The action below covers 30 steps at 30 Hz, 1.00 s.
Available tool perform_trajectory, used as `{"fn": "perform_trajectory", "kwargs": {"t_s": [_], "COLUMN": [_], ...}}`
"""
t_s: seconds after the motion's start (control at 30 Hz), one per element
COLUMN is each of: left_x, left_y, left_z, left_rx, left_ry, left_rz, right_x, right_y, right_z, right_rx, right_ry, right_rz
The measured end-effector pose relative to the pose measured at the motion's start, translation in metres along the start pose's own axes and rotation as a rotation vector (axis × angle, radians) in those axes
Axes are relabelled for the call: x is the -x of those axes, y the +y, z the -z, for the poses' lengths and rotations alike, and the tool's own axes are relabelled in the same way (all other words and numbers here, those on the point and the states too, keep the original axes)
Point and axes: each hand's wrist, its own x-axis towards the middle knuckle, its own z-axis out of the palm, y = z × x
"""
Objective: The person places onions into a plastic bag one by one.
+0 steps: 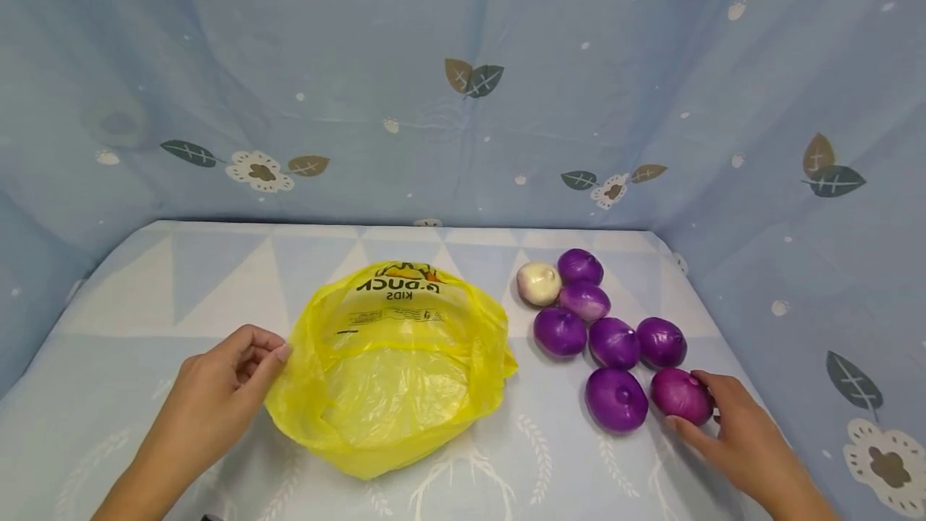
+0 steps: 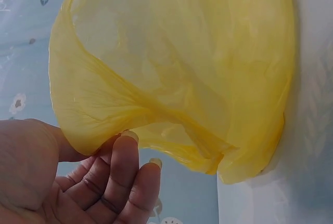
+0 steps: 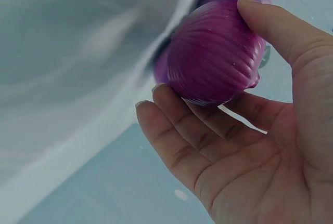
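An open yellow plastic bag (image 1: 391, 368) lies on the table in front of me, its mouth facing up. My left hand (image 1: 278, 352) pinches the bag's left rim between thumb and fingers; the left wrist view shows the fingertips (image 2: 127, 136) on the yellow film (image 2: 182, 52). To the right lies a cluster of several purple onions (image 1: 615, 342) and one white onion (image 1: 538, 283). My right hand (image 1: 683, 402) grips the nearest purple onion (image 1: 676, 392) at the cluster's front right. In the right wrist view the thumb is on top of it (image 3: 213, 52) and the fingers (image 3: 177, 125) are beneath.
A pale blue cloth with triangle and leaf prints covers the table (image 1: 181, 280). Blue fabric walls with flower prints (image 1: 463, 79) close in the back and both sides. The right wall (image 1: 796, 304) stands close to the onions.
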Motion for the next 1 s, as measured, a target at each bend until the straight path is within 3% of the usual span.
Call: {"fn": "perform_trajectory", "kwargs": {"t_s": [0.2, 0.4, 0.77, 1.0], "left_x": [0.002, 0.001, 0.001, 0.002], "left_y": [0.000, 0.000, 0.001, 0.003], "left_z": [0.000, -0.001, -0.001, 0.000], "left_rx": [0.021, 0.038, 0.072, 0.083], "left_ry": [-0.014, -0.003, -0.026, -0.025], "left_rz": [0.007, -0.003, 0.004, 0.004], "right_x": [0.000, -0.002, -0.017, -0.032], "right_y": [-0.009, -0.024, -0.073, -0.105], "right_z": [0.011, 0.022, 0.045, 0.053], "right_rx": [-0.005, 0.000, -0.030, -0.063], "right_ry": [0.119, 0.137, 0.084, 0.061], "right_rz": [0.108, 0.200, 0.270, 0.366]}}
